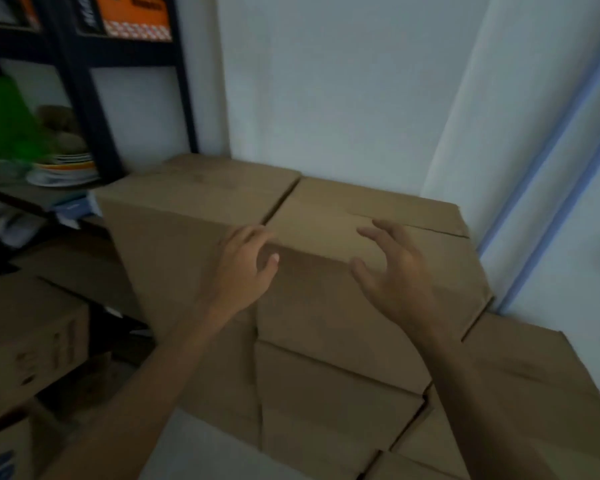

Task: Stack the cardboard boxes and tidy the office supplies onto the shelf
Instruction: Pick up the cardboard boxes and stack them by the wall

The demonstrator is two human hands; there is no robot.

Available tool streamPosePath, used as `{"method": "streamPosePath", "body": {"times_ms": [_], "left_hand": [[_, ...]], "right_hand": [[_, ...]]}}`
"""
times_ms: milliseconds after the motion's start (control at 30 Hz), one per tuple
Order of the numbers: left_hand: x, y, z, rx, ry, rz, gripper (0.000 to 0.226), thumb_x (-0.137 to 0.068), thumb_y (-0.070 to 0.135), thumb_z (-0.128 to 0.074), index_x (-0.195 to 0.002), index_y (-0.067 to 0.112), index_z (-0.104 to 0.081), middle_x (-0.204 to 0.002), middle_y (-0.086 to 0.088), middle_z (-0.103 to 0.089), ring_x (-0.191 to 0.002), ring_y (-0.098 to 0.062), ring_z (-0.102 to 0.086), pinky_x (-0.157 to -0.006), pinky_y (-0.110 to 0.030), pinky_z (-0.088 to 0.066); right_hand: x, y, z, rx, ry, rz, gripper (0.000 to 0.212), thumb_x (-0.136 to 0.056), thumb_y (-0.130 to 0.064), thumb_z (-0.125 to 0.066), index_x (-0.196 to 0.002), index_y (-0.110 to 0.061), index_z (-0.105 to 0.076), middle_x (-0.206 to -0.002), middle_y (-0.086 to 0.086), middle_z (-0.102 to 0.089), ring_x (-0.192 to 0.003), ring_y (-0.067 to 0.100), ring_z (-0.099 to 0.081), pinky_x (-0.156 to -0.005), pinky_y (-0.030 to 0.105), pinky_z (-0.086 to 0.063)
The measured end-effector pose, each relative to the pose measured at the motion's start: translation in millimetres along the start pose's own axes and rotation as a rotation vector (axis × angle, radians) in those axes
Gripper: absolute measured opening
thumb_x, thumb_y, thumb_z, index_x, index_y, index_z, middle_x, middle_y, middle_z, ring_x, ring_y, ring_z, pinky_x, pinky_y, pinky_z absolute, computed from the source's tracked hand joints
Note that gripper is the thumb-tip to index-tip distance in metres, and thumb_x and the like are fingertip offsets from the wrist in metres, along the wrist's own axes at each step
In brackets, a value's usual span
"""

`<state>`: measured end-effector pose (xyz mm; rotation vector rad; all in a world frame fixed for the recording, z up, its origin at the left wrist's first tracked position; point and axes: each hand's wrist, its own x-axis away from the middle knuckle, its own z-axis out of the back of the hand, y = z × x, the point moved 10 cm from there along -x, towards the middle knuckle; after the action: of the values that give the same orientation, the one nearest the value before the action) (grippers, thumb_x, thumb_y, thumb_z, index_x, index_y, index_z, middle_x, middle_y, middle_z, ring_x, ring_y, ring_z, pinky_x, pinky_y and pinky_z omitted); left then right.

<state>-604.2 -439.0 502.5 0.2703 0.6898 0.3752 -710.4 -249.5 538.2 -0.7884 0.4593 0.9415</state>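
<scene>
Nearest to us, a pale patch of floor [205, 455] shows between our forearms, hemmed in by cardboard on both sides. At the lower left a blue-printed box [0, 459] carries lettering too blurred for us to read. Above it a marked box [28, 341] bears dark print on its side, equally unreadable. To our right a low box [541, 382] fills the corner.

Straight ahead, a lower box [326, 393] carries the top box [326, 216], which lies on the pile close to the wall. Its left side is just beside a tall box [187, 209], with a narrow dark gap between them. Our left hand [246, 263] rests on the top box's near left corner, fingers loosely bent over the edge, thumb on the front face, not clamped. Our right hand [394, 271] is released, fingers spread and slightly curved by the front edge; we cannot tell whether it touches. At the far right of the top box the flap seam gapes a little.

Further left stands the dark shelf frame [80, 81], with a stack of plates [66, 168] and a blurred green thing [4, 116] on it. On a higher level is an orange carton [136, 15] whose writing we cannot make out. Behind the boxes rises a plain white wall [326, 81], and a blue strip [551, 150] runs up the right side.
</scene>
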Motion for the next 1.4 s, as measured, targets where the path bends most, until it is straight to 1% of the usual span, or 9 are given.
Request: {"method": "streamPosePath", "body": {"times_ms": [67,333,500,633,767,933,1100,1267,1400], "left_hand": [[29,-23,22,-0.018,-0.025,0.038,0.053,-0.082,0.041,-0.040,-0.120,0.010,-0.061,-0.122,-0.010,-0.059,-0.114,-0.030,-0.052,-0.097,-0.042,-0.043],[163,-142,112,-0.236,-0.023,0.264,0.040,-0.081,0.031,-0.055,-0.116,0.014,-0.064,-0.117,-0.005,-0.062,-0.106,-0.025,-0.056,-0.085,-0.036,-0.047],[267,-229,171,-0.231,-0.006,0.457,0.048,-0.082,0.040,-0.042,-0.117,0.013,-0.063,-0.119,-0.006,-0.061,-0.108,-0.025,-0.054,-0.088,-0.036,-0.048],[342,-284,212,-0.289,-0.027,0.591,0.047,-0.082,0.036,-0.045,-0.121,0.016,-0.061,-0.121,-0.001,-0.059,-0.106,-0.022,-0.057,-0.084,-0.031,-0.047],[391,-322,240,-0.281,-0.020,0.679,0.045,-0.078,0.034,-0.048,-0.115,0.012,-0.063,-0.111,-0.003,-0.064,-0.096,-0.017,-0.056,-0.078,-0.028,-0.047],[439,-371,252,-0.274,-0.044,0.804,0.046,-0.080,0.038,-0.047,-0.114,0.012,-0.064,-0.113,-0.006,-0.064,-0.095,-0.022,-0.061,-0.077,-0.030,-0.049],[457,-426,270,-0.262,-0.041,0.872,0.046,-0.081,0.040,-0.043,-0.113,0.015,-0.063,-0.112,-0.006,-0.064,-0.091,-0.023,-0.062,-0.068,-0.032,-0.051],[469,-484,292,-0.262,-0.033,0.945,0.050,-0.080,0.041,-0.042,-0.115,0.012,-0.065,-0.113,-0.005,-0.064,-0.094,-0.023,-0.062,-0.072,-0.034,-0.052],[481,-525,317,-0.294,-0.022,1.007,0.051,-0.079,0.042,-0.041,-0.112,0.012,-0.066,-0.112,-0.006,-0.065,-0.094,-0.025,-0.063,-0.073,-0.036,-0.053]], "right_hand": [[12,-36,-22,-0.087,-0.043,0.042,0.038,-0.079,-0.023,-0.066,-0.115,-0.012,-0.064,-0.124,0.009,-0.056,-0.112,0.020,-0.055,-0.094,0.014,-0.035],[63,-182,-143,-0.369,-0.273,0.168,0.040,-0.078,-0.029,-0.054,-0.110,-0.008,-0.066,-0.117,0.009,-0.061,-0.108,0.012,-0.053,-0.098,0.003,-0.029],[108,-274,-226,-0.487,-0.465,0.182,0.039,-0.079,-0.032,-0.054,-0.110,-0.011,-0.065,-0.117,0.004,-0.059,-0.102,0.007,-0.052,-0.089,-0.005,-0.025],[142,-338,-287,-0.538,-0.612,0.155,0.046,-0.078,-0.044,-0.050,-0.116,-0.019,-0.062,-0.123,-0.012,-0.049,-0.111,0.004,-0.050,-0.088,0.002,-0.030],[166,-389,-328,-0.556,-0.716,0.207,0.040,-0.082,-0.032,-0.055,-0.120,-0.020,-0.060,-0.120,-0.016,-0.045,-0.110,-0.009,-0.038,-0.089,-0.002,-0.027],[185,-423,-377,-0.589,-0.823,0.226,0.036,-0.085,-0.017,-0.063,-0.121,-0.019,-0.060,-0.116,-0.016,-0.047,-0.105,-0.017,-0.040,-0.088,-0.002,-0.028],[182,-459,-435,-0.591,-0.903,0.221,0.033,-0.085,-0.017,-0.062,-0.117,-0.021,-0.061,-0.115,-0.015,-0.049,-0.106,-0.009,-0.044,-0.090,0.002,-0.029],[178,-501,-497,-0.590,-0.965,0.215,0.040,-0.078,-0.029,-0.053,-0.116,-0.021,-0.062,-0.114,-0.012,-0.052,-0.106,0.000,-0.049,-0.089,0.005,-0.036],[176,-540,-538,-0.608,-1.004,0.247,0.032,-0.086,-0.017,-0.062,-0.118,-0.021,-0.061,-0.117,-0.011,-0.052,-0.105,-0.002,-0.049,-0.084,0.001,-0.033]]}}
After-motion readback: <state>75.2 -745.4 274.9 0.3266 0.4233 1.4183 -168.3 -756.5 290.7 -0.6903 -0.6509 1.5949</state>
